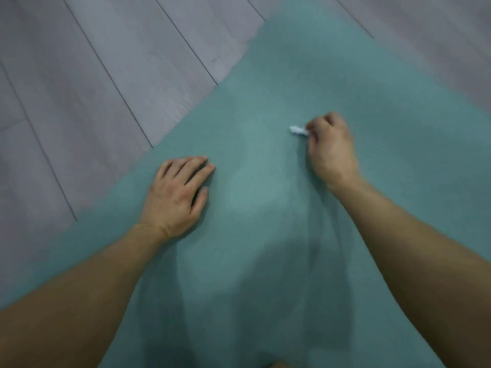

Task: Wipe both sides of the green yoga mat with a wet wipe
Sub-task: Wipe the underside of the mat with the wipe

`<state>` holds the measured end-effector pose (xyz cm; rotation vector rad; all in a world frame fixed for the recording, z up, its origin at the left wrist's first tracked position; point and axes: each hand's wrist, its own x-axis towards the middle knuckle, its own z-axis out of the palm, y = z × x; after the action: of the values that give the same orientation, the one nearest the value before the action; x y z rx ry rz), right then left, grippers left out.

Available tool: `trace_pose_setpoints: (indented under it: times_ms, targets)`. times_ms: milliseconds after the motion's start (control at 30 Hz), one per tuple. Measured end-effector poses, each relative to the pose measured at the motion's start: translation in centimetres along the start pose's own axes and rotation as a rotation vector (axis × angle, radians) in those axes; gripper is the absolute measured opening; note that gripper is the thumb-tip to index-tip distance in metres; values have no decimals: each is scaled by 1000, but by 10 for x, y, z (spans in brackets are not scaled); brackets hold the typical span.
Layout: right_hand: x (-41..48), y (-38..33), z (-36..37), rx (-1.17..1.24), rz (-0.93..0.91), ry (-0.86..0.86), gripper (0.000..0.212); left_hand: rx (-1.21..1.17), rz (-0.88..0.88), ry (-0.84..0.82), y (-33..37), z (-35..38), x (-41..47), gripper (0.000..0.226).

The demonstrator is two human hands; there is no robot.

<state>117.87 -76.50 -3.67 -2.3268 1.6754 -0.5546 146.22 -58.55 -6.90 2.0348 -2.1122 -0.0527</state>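
Currently, the green yoga mat [265,221] lies flat on the floor [106,75]. Right hand [329,150], 1 o'clock: grip clamped on the wet wipe [297,130]. Left hand [178,192], 9 o'clock: fingers straight, pressing mat. Upper side apparently underway; underside pending.

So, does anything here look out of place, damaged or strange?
Nothing is spilled or torn. One small oddity: the wet wipe is crumpled into a tiny wad pinched by the right hand, so probably little of it can touch the yoga mat. The left hand rests flat on the mat.
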Motion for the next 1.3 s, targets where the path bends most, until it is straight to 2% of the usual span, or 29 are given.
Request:
trace_pose_setpoints:
  times_ms: [67, 100, 133, 167, 233, 267, 300, 333, 400, 467, 533, 567, 600, 667, 700, 733, 767, 800, 867, 900, 933, 967, 1033, 1100, 1133, 1167, 1267, 1300]
  targets:
    - [7, 0, 5, 45, 310, 141, 25, 16, -251, 53, -6, 4, 1, 53]
    - [7, -18, 17, 69, 378, 177, 25, 13, -339, 61, -6, 6, 7, 55]
    - [-4, -45, 33, 94, 356, 154, 23, 19, -366, 54, -4, 9, 6, 56]
    - [-19, -78, 48, 158, 231, 109, 22, 21, -357, 50, -3, 8, 3, 57]
    - [-52, -138, 62, 284, -175, -168, 19, 17, -347, 75, -5, 8, 3, 57]
    - [-61, -149, 65, 274, -380, -267, 16, 16, -338, 71, -7, 6, 4, 57]
    - [-53, -146, 63, 249, -519, -307, 14, 16, -328, 68, -7, 5, 6, 56]
    - [-34, -134, 62, 211, -562, -288, 13, 10, -328, 64, -7, 6, 6, 56]
    - [14, -99, 63, 119, -396, -137, 15, 9, -337, 70, -5, 5, 3, 55]
    - [52, -79, 64, 70, -78, 59, 23, 1, -320, 82, -7, 5, 5, 54]
    - [56, -100, 73, 94, 197, 158, 23, 0, -325, 70, -6, 5, 6, 55]
    - [47, -123, 82, 123, 227, 140, 20, 8, -332, 63, -5, 4, 6, 55]
    - [34, -146, 91, 164, 146, 99, 16, 15, -339, 53, -4, 3, 6, 55]
    - [4, -176, 98, 223, -220, -116, 16, 21, -340, 31, -5, 3, 6, 56]
    - [-1, -174, 97, 213, -422, -239, 18, 20, -338, 31, -6, 3, 6, 56]
    - [12, -162, 91, 180, -572, -294, 20, 17, -339, 38, -6, 4, 6, 56]
    - [33, -145, 86, 120, -610, -284, 22, 11, -338, 46, -6, 5, 6, 56]
    - [57, -126, 83, 51, -525, -230, 23, 3, -332, 56, -6, 6, 5, 56]
    - [99, -95, 77, -27, -158, -36, 25, -3, -324, 70, -7, 6, 6, 56]
    - [107, -92, 76, -16, 45, 31, 25, -4, -322, 66, -6, 6, 6, 56]
    - [104, -105, 81, 11, 143, 81, 25, -5, -322, 62, -5, 5, 6, 56]
    - [94, -127, 88, 57, 123, 60, 24, -4, -324, 60, -5, 4, 6, 56]
    - [64, -166, 101, 167, -182, -110, 28, -3, -327, 52, -5, 4, 6, 56]
    - [53, -165, 101, 151, -507, -299, 34, -8, -329, 61, -6, 4, 6, 56]
    - [69, -151, 95, 109, -546, -292, 36, -8, -328, 65, -5, 5, 6, 57]
    - [90, -133, 90, 72, -452, -244, 36, -9, -324, 71, -5, 5, 5, 57]
    - [140, -92, 77, -18, 75, -12, 28, -16, -317, 79, -6, 6, 6, 57]
    - [137, -100, 82, -14, 150, 21, 27, -11, -316, 70, -5, 6, 6, 58]
